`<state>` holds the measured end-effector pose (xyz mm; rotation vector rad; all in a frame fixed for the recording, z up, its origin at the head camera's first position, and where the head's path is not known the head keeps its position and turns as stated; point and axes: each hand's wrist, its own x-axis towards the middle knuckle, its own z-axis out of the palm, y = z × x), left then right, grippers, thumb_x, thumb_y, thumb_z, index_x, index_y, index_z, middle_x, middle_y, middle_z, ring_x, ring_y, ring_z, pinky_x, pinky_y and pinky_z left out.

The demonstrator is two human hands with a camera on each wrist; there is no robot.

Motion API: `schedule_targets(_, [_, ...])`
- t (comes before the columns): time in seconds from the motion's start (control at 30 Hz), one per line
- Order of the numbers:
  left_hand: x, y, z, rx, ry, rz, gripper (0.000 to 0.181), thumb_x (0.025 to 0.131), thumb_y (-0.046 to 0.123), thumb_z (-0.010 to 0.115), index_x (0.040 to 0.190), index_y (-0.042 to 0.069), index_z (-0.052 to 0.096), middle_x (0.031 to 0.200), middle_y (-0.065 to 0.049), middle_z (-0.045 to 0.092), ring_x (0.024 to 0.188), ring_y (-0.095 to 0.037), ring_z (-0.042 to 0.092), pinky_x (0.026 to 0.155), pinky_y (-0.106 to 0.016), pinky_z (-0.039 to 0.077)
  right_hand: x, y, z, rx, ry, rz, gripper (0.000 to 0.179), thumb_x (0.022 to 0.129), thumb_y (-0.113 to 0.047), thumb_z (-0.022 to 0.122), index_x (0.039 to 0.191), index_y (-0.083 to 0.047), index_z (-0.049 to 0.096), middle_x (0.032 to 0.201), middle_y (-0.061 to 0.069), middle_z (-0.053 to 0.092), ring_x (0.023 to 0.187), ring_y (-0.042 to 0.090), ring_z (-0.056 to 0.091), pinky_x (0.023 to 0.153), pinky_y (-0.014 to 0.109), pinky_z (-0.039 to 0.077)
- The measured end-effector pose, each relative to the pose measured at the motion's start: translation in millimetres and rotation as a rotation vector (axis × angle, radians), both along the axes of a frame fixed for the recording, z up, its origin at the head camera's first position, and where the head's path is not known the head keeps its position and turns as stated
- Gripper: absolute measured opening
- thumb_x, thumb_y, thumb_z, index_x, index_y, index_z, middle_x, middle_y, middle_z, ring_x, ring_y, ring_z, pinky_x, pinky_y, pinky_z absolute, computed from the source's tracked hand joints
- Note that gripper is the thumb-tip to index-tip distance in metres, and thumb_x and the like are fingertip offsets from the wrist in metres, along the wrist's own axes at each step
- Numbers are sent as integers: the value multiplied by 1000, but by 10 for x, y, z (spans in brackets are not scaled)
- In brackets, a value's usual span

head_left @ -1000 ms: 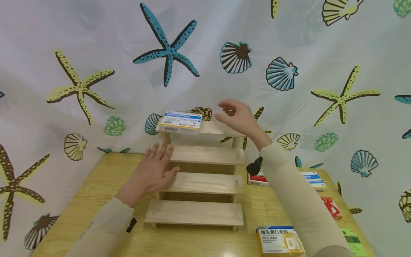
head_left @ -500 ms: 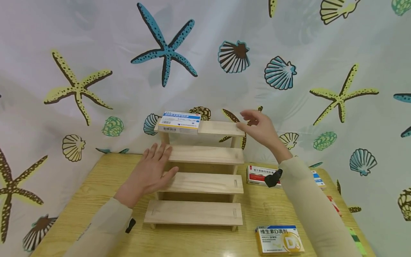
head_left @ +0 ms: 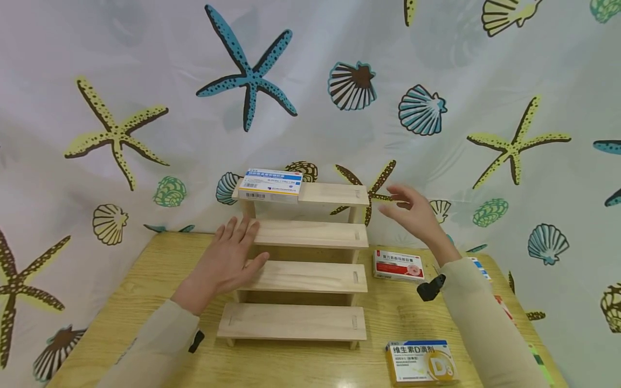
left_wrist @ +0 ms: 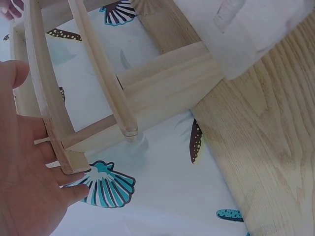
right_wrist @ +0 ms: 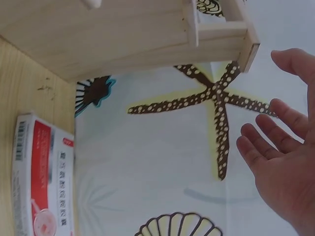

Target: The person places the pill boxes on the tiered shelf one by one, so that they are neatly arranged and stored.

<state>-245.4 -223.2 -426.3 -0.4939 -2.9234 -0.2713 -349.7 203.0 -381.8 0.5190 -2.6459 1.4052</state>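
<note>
A wooden stepped shelf [head_left: 301, 276] stands on the table, its tiers rising toward the back. My left hand [head_left: 220, 264] rests at its left side, fingers spread over the ends of the middle tiers. In the left wrist view, fingers of the left hand [left_wrist: 29, 167] touch the shelf's side. On the left part of the top tier lies a white-and-blue medicine box [head_left: 271, 185]. To the right of the top tier, my right hand [head_left: 417, 214] is in the air, fingers loosely bent and holding nothing. The right wrist view shows that hand [right_wrist: 285, 152] apart from the shelf's end.
A red-and-white medicine box [head_left: 399, 265] lies right of the shelf. Nearer the front is a vitamin D box [head_left: 421, 362]. Other boxes at the table's right edge are partly hidden by the right sleeve. A patterned curtain [head_left: 310, 129] hangs behind the table.
My right hand has moved right and down, from over the top tier to beside the shelf, uncovering the red-and-white box. The left hand has stayed in place.
</note>
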Motion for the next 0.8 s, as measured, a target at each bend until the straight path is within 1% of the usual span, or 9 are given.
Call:
schedule_targets(0.07, [3,1,2,4,-2,0,80,109,53,42,165,-1,28,172,-27,23,159,-54,18,128,-67,19,5,66,-59,1,0,2,67,99,-33,73,156,-7,49,157,18,50,143,38,49,121,55,40])
schedule_targets(0.27, [6,-4,0,7,-1,-5,80,109,54,41,165,-1,28,172,-28,23,159,-54,19,128,-68,19,64,238,-238,9,-40,-15,68,100,-33,73,158,-9,48,159,20,47,145,43,46,122,58,38])
schedule_targets(0.57, [2,-10,-12,3,20,-9,79,109,54,41,165,-1,29,171,-28,25,158,-55,21,128,-68,20,127,398,-530,61,-126,-64,78,99,-43,72,163,-12,40,164,22,42,150,46,41,122,63,37])
schedule_targets(0.73, [1,-1,-8,5,19,-12,79,109,54,41,165,-1,29,171,-28,25,158,-55,21,128,-68,20,154,482,-648,84,-141,-82,80,99,-45,73,163,-12,39,167,20,39,151,46,39,123,63,35])
schedule_targets(0.8, [-1,-2,-4,8,13,-11,79,109,54,41,165,-1,29,171,-28,24,158,-55,20,128,-68,20,167,510,-690,91,-159,-90,80,99,-46,73,163,-12,39,167,21,37,151,47,38,123,64,35])
